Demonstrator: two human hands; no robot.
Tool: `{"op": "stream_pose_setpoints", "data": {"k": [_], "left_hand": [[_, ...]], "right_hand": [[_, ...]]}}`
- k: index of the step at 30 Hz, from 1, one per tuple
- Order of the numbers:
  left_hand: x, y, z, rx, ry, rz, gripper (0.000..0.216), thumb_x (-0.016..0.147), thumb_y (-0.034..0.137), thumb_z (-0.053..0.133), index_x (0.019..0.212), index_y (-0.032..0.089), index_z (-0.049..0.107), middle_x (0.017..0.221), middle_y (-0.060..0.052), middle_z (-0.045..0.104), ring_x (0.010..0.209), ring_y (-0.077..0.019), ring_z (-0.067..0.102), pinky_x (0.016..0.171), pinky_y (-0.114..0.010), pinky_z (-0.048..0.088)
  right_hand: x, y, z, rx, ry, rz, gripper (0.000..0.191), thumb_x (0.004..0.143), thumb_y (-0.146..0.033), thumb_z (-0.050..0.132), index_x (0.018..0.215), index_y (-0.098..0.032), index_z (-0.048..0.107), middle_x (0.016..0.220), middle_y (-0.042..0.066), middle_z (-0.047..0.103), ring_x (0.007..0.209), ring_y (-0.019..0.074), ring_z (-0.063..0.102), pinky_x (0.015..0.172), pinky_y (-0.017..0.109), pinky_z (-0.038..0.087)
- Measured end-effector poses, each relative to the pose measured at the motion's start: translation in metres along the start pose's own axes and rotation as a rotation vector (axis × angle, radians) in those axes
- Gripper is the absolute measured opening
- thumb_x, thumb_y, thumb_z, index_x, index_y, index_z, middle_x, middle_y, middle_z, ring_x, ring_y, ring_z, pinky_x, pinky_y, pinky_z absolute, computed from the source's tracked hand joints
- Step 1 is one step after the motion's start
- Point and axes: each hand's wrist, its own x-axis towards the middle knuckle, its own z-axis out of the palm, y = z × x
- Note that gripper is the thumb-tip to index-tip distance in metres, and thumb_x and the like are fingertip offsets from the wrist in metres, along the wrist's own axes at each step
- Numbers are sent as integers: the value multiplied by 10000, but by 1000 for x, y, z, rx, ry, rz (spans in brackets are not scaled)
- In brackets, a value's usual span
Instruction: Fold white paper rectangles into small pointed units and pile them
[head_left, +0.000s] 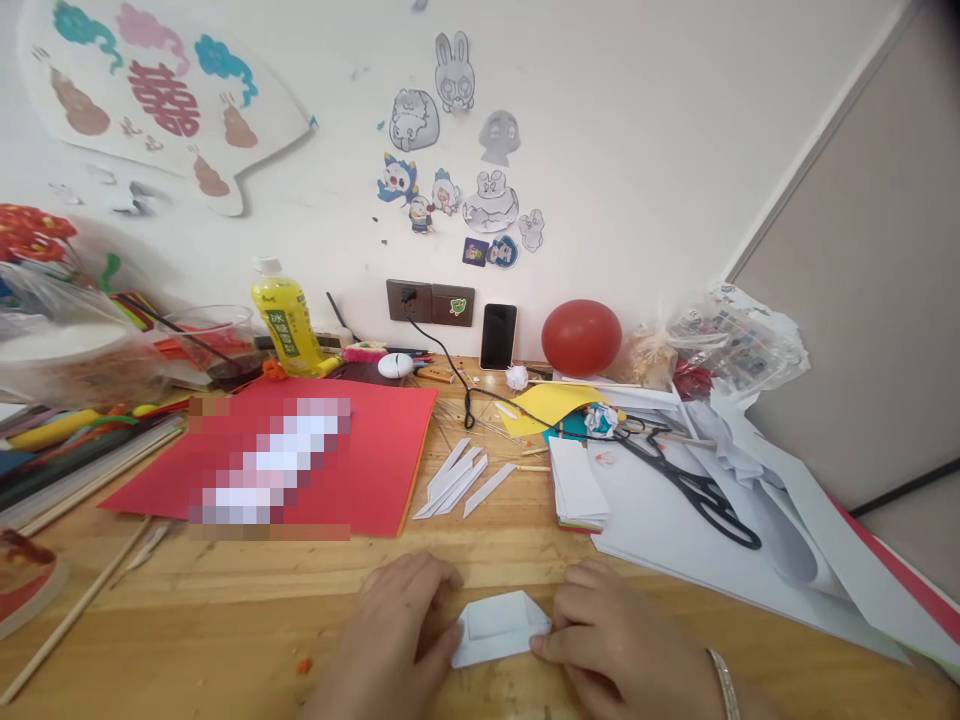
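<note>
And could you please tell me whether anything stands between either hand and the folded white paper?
Nothing visible does: the left hand touches the folded white paper at its left edge, and the right hand has its thumb on the right end. The white strips lie beyond, toward the wall.

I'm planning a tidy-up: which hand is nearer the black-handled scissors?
Right. The right hand is in front of the scissors and left of them; the left hand is farther left, across the folded white paper.
</note>
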Motion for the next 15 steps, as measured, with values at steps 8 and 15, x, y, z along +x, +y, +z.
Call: {"op": "stream_pose_setpoints", "data": {"k": [8, 15], "left_hand": [[4, 0, -6, -2, -58, 105, 199, 743, 40, 594, 801, 222, 648, 798, -3, 639, 770, -226, 629, 696, -346, 481], [3, 5, -5, -66, 131, 296, 166, 869, 100, 486, 849, 214, 605, 777, -9, 644, 702, -182, 626, 631, -276, 487]], "right_hand": [[4, 7, 16, 241, 100, 335, 126, 780, -72, 592, 812, -191, 620, 772, 11, 597, 761, 180, 534, 696, 292, 402], [7, -2, 22, 186, -25, 489, 290, 684, -10, 678, 895, -192, 598, 922, 23, 595, 918, 220, 527, 835, 357, 408]]}}
